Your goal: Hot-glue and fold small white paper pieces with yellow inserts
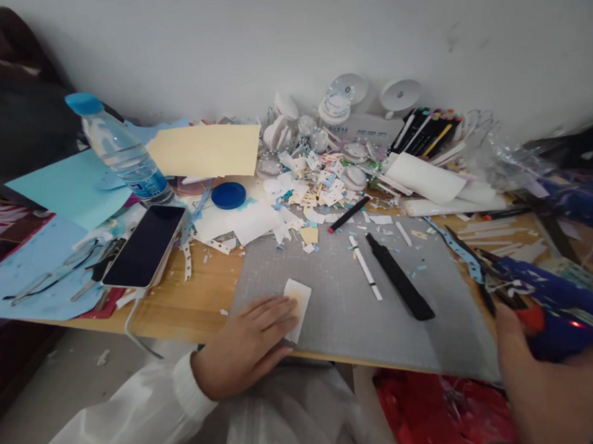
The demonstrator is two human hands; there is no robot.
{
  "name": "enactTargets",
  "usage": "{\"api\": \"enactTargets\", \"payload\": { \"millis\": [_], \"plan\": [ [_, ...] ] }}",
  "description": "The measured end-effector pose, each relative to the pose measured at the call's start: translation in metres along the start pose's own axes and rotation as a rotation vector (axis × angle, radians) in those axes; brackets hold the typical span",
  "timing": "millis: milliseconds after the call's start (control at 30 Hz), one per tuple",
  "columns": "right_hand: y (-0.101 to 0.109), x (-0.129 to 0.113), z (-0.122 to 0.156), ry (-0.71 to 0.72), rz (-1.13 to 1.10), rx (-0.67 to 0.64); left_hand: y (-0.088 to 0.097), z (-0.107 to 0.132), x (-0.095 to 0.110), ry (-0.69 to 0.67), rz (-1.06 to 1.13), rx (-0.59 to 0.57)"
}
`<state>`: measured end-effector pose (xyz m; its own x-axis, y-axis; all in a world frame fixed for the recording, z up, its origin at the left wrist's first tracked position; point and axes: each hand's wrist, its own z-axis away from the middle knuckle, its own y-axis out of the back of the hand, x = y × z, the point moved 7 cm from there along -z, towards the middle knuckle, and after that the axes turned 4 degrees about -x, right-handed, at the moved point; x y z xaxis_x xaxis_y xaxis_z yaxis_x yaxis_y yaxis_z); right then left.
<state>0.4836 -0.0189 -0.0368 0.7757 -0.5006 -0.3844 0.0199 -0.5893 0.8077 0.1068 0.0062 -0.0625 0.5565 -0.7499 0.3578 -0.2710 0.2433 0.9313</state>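
My left hand [250, 342] lies flat near the front edge of the grey cutting mat [321, 316], fingers stretched out. Its fingertips press on a small white paper piece [298, 305] with a yellowish patch. At the right edge, my right hand [550, 394] is blurred, its thumb apart from the fingers. It is right by a blue glue gun [569, 322] with an orange part and a lit red light; whether it touches the gun is unclear. On the mat lie a black cutter-like tool [400, 277], a white pen [366, 269] and a black pen [349, 215].
Paper scraps [323, 180] pile up behind the mat. To the left are a phone [146, 247] with a cable, a water bottle [126, 150], a blue lid [229, 195] and eyeglasses [49, 278]. Markers [425, 133] stand at the back. A red bag [440, 415] is below the table edge.
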Motion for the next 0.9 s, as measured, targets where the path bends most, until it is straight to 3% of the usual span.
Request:
{"api": "enactTargets", "payload": {
  "millis": [67, 133, 300, 467, 700, 900],
  "plan": [
    [0.012, -0.001, 0.011, -0.252, 0.023, -0.006, -0.002, 0.002, -0.001, 0.012, 0.007, 0.011],
    [0.02, -0.016, 0.023, -0.338, 0.033, -0.039, -0.003, 0.002, -0.002, 0.023, -0.014, 0.033],
    [0.006, -0.074, 0.053, -0.064, -0.126, -0.299, -0.003, -0.002, -0.004, 0.045, -0.074, 0.107],
    [-0.025, -0.111, 0.079, 0.248, -0.113, -0.441, -0.006, -0.002, -0.008, 0.07, -0.089, 0.148],
    [-0.05, -0.153, 0.089, 0.613, -0.033, -0.455, -0.009, -0.001, -0.011, 0.109, -0.016, 0.207],
    [-0.056, -0.166, 0.096, 0.74, 0.024, -0.442, -0.004, -0.003, -0.014, 0.149, -0.006, 0.238]
  ]
}}
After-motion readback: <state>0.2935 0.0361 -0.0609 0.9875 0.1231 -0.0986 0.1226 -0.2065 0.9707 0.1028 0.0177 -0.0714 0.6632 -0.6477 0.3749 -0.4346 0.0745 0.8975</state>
